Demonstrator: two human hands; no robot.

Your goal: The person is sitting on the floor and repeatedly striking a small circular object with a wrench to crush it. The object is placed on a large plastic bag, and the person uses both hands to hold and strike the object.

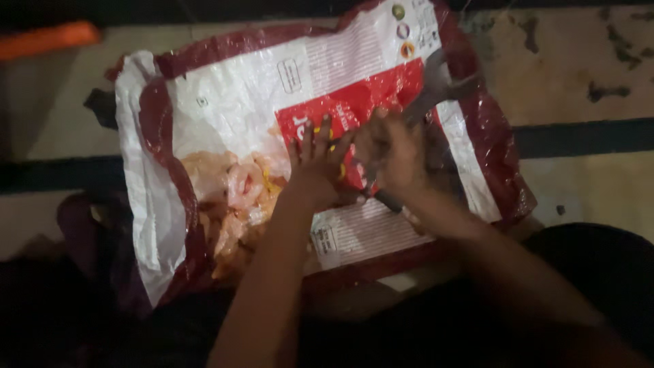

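Note:
A large white and dark-red plastic sack [231,102] lies flat in front of me, with a red panel in its middle and a pale orange food picture on its left part. My left hand [317,167] rests on the red panel with its fingers spread; small yellow bits show between the fingers. Right beside it, my right hand [395,157] is closed around a grey metal tool [436,88]. The tool's forked end points up and to the right over the sack, and a dark handle end sticks out below the hand.
The sack lies on a pale, stained floor [565,75] crossed by a dark stripe [586,136]. An orange object [48,37] sits at the top left. Dark cloth [599,272] fills the lower right, and a dark shape [102,105] pokes out behind the sack's left edge.

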